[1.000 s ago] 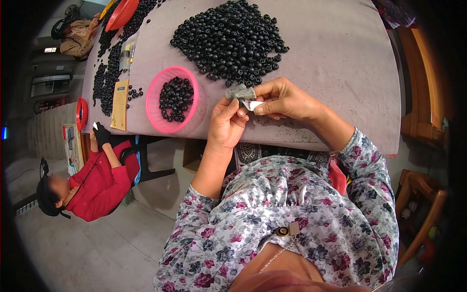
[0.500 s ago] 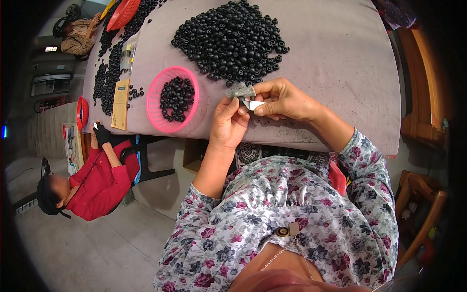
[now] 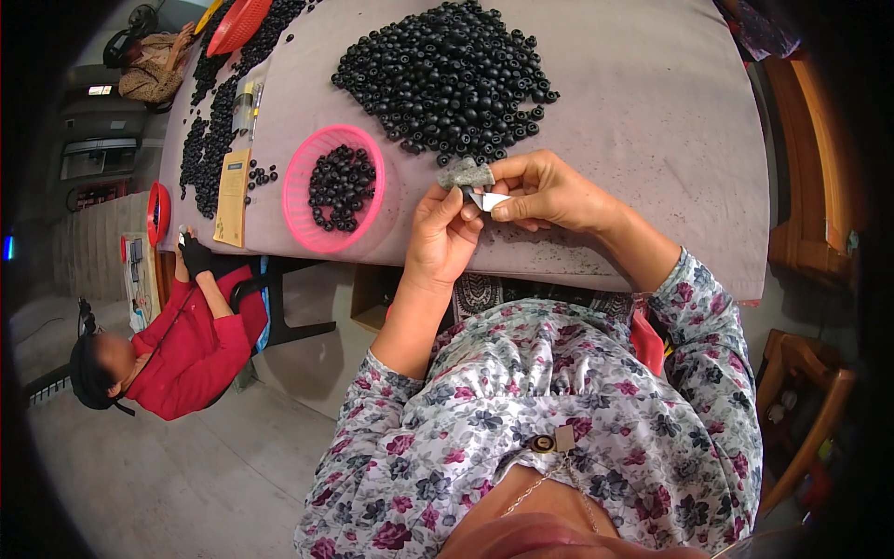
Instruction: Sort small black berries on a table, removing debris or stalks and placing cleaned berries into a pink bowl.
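Note:
My left hand (image 3: pixel 441 233) is closed in a pinch around a small dark piece, mostly hidden by the fingers; it looks like one of the black round parts. Between the thumb and fingers of my right hand (image 3: pixel 551 194) is a small blade with a white wrapped grip (image 3: pixel 494 201), its pointed tip against the left fingertips. A rough grey wrap (image 3: pixel 465 173) covers a finger where both hands meet; I cannot tell which hand wears it. Just beyond the hands lies a big heap of black round parts with holes (image 3: pixel 447 79).
A pink plastic basket (image 3: pixel 291 200) holding more black parts stands left of my hands. Farther left lie a brown card packet (image 3: pixel 231 197), scattered black parts (image 3: pixel 200 158) and a red basket (image 3: pixel 240 26). A person in red (image 3: pixel 200 345) sits at the table's left side.
Both hands keep the same hold, with the blade at the left fingertips. The whole view has shifted very slightly; nothing else has visibly moved.

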### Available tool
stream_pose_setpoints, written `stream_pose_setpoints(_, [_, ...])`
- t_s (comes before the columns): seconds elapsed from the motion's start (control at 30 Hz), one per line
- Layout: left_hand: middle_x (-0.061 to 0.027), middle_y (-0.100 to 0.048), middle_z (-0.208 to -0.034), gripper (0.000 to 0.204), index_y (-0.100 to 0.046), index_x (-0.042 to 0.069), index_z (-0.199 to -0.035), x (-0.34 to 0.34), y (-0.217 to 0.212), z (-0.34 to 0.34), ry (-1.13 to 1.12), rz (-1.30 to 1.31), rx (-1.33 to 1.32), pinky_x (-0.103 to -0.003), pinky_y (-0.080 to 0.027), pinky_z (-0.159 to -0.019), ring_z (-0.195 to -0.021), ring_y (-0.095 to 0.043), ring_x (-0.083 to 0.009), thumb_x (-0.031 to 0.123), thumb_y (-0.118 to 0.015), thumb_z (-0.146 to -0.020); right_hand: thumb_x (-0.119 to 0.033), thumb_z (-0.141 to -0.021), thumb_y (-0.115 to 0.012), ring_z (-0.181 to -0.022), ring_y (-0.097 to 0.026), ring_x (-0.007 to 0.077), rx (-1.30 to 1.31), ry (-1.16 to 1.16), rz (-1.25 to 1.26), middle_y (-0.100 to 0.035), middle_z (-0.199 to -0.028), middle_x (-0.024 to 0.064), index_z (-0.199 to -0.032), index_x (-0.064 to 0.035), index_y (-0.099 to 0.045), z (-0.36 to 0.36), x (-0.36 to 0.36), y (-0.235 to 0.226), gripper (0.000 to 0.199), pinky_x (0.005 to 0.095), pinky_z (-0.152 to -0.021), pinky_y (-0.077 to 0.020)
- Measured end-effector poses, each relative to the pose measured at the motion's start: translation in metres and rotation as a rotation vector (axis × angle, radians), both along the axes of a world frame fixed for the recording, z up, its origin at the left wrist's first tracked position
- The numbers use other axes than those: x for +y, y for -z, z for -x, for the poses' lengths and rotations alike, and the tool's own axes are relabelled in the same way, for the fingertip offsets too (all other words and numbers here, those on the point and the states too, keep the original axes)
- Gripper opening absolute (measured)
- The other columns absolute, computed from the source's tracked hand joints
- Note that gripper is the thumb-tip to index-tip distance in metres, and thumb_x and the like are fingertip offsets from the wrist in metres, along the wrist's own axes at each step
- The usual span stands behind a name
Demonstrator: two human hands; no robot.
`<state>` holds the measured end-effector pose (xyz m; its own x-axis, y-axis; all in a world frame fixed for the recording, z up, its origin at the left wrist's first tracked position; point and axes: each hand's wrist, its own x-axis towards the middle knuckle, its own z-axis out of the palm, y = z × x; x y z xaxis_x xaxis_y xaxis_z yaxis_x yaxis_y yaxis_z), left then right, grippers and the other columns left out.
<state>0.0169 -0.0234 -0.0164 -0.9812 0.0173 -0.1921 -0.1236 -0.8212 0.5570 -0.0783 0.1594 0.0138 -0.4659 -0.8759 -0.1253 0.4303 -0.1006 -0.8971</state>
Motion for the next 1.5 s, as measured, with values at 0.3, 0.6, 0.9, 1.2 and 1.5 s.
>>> stream_pose_setpoints(0.3, [-0.0041,-0.065,-0.096,0.026,-0.063,0.0,-0.114,-0.001,0.001,-0.002,0.013,-0.003,0.006,-0.022,-0.054,-0.064,-0.077,-0.057,-0.0089,0.014,-0.068,-0.093,-0.009,-0.088,-0.074,-0.052,-0.045,0.0018,-0.033,-0.003,0.019,-0.062,-0.072,-0.0037,-0.118,-0.0013,-0.069,-0.002,0.0,0.001,0.032,0.0184,-0.043,-0.0312])
stream_pose_setpoints(0.6, [-0.0085,-0.066,-0.101,0.029,-0.062,-0.002,-0.117,-0.001,0.003,0.0,0.049,-0.016,0.002,-0.023,-0.057,-0.065,-0.076,-0.058,-0.0109,0.013,-0.068,-0.093,-0.009,-0.089,-0.073,-0.05,-0.046,0.0022,-0.062,0.01,0.048,-0.063,-0.072,-0.0023,-0.109,0.0002,-0.07,0.001,0.0,0.011,0.022,0.0182,-0.042,-0.0304])
stream_pose_setpoints(0.9, [-0.0068,-0.065,-0.099,0.029,-0.063,-0.001,-0.114,0.001,0.002,-0.001,0.046,-0.011,0.025,-0.022,-0.057,-0.064,-0.076,-0.058,-0.0096,0.015,-0.071,-0.091,-0.008,-0.087,-0.074,-0.051,-0.047,0.0026,0.005,-0.079,0.011,-0.061,-0.074,-0.0033,-0.113,-0.0014,-0.068,0.006,0.006,-0.002,0.027,0.0185,-0.043,-0.0329])
stream_pose_setpoints(1.2, [-0.0053,-0.064,-0.095,0.026,-0.064,0.0,-0.112,0.001,-0.003,-0.003,0.04,0.01,-0.006,-0.024,-0.057,-0.064,-0.075,-0.059,-0.0101,0.012,-0.071,-0.09,-0.01,-0.088,-0.074,-0.052,-0.046,0.0022,0.016,-0.081,0.002,-0.059,-0.073,-0.004,-0.118,-0.0018,-0.067,0.004,0.005,-0.003,0.032,0.0184,-0.044,-0.0336])
stream_pose_setpoints(1.5, [-0.0099,-0.068,-0.104,0.03,-0.064,-0.003,-0.118,-0.087,-0.056,-0.017,-0.381,0.85,0.168,-0.029,-0.058,-0.074,-0.085,-0.065,-0.0142,-0.004,-0.066,-0.088,-0.012,-0.092,-0.07,-0.052,-0.047,0.0012,0.019,0.133,0.095,-0.06,-0.074,-0.0051,-0.122,-0.0025,-0.067,0.011,0.006,0.0,0.032,0.0178,-0.045,-0.0339])
